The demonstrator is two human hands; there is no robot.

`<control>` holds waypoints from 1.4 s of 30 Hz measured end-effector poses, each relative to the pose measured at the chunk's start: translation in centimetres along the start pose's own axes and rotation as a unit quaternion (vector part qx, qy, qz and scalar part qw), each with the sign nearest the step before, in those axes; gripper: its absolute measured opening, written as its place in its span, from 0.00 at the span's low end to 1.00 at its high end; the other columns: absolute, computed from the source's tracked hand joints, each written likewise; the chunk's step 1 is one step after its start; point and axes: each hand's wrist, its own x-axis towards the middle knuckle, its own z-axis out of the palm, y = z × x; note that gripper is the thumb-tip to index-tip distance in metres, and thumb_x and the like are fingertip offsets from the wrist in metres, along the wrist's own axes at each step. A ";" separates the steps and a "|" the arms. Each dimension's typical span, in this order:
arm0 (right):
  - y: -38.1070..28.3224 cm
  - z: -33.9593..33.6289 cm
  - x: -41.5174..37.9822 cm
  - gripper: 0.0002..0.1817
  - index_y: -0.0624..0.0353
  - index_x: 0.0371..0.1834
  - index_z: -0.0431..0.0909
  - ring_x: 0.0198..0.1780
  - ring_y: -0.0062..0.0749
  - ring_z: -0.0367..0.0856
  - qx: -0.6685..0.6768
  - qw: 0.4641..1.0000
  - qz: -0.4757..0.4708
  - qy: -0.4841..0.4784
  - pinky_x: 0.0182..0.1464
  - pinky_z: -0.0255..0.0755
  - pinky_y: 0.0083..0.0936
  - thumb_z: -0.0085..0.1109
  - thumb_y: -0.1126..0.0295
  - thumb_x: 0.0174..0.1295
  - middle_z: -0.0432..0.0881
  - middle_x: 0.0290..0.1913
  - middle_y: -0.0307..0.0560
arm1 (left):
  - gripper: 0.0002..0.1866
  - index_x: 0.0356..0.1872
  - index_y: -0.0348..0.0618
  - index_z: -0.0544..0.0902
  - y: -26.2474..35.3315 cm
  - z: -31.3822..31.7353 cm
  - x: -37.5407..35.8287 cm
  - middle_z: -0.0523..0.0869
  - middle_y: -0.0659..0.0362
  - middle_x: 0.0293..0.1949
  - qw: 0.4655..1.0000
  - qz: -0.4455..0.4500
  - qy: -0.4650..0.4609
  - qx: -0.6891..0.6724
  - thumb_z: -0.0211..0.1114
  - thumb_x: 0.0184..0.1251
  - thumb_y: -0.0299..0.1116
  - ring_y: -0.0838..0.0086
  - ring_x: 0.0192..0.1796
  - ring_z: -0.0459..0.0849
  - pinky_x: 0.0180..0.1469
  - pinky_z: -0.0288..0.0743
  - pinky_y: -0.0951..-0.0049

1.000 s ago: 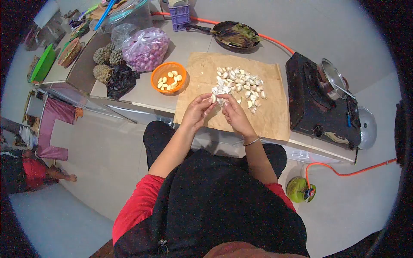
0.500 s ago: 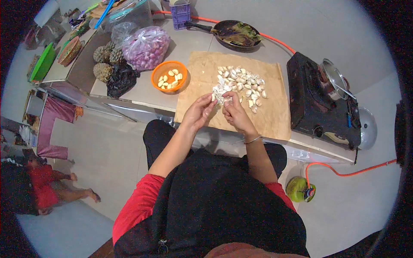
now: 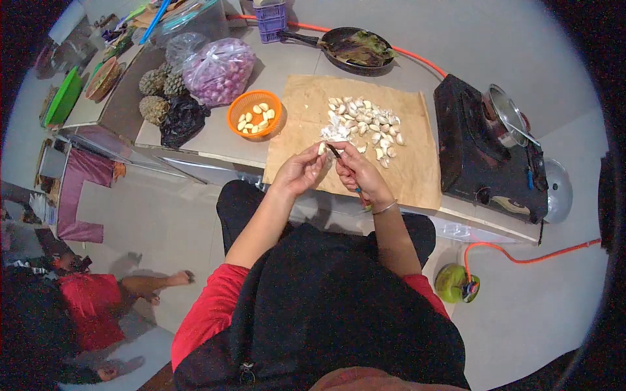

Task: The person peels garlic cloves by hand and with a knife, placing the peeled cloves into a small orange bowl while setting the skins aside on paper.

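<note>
My left hand (image 3: 300,171) pinches a pale garlic clove (image 3: 322,148) between thumb and fingertips, above the front edge of the brown paper (image 3: 293,124). Close beside it on the right, my right hand (image 3: 360,174) is wrapped round a small knife (image 3: 334,151), its dark blade pointing toward the clove. Beyond both hands, garlic cloves (image 3: 381,120) lie spread on the paper, with white skins (image 3: 336,132) at their near left side. An orange basket (image 3: 234,118) left of the paper holds several peeled cloves.
A black stove (image 3: 456,150) with a metal pot (image 3: 505,107) stands at the right. Behind the paper is a frying pan (image 3: 357,65) holding leaves. Shallots (image 3: 222,75) in a plastic bag and pineapples (image 3: 154,109) sit at the left. Another person (image 3: 91,306) is on the floor at lower left.
The knife in my right hand has turned into clear view, its blade now toward the clove. The other person at lower left has shifted to the right, with legs farther out.
</note>
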 end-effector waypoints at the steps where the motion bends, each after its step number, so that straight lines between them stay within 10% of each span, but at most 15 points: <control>1: 0.0 -0.1 0.0 0.18 0.51 0.64 0.61 0.17 0.10 0.50 0.005 1.000 -0.001 -0.003 0.17 0.45 0.09 0.36 0.63 0.73 0.57 0.22 0.29 | 0.21 0.62 0.38 0.66 -0.1 0.5 -0.1 0.81 0.57 0.42 1.000 -0.001 0.022 -0.001 0.53 0.69 0.27 0.77 0.37 0.83 0.36 0.81 0.85; 22: -0.1 0.2 0.1 0.16 0.49 0.61 0.62 0.17 0.10 0.52 -0.034 0.999 -0.017 -0.001 0.16 0.48 0.09 0.39 0.64 0.72 0.58 0.22 0.29 | 0.13 0.48 0.38 0.81 -0.8 2.8 -1.2 0.84 0.60 0.40 0.837 0.255 0.105 0.474 0.63 0.62 0.27 0.77 0.40 0.81 0.46 0.74 0.77; 30: 1.1 -0.7 0.5 0.15 0.47 0.58 0.63 0.18 0.12 0.54 0.230 0.970 0.027 -0.072 0.15 0.47 0.11 0.43 0.62 0.69 0.61 0.23 0.30 | 0.12 0.49 0.38 0.77 -0.9 0.8 -0.1 0.82 0.61 0.38 0.928 0.204 0.034 0.309 0.60 0.65 0.24 0.81 0.38 0.79 0.43 0.75 0.83; 42: 0.5 -1.4 0.2 0.16 0.45 0.61 0.61 0.17 0.13 0.56 0.113 0.993 0.002 0.040 0.15 0.51 0.10 0.38 0.64 0.72 0.62 0.24 0.33 | 0.15 0.52 0.37 0.71 -0.5 0.3 0.2 0.78 0.57 0.46 0.983 0.143 0.017 0.114 0.59 0.65 0.26 0.71 0.50 0.80 0.50 0.78 0.82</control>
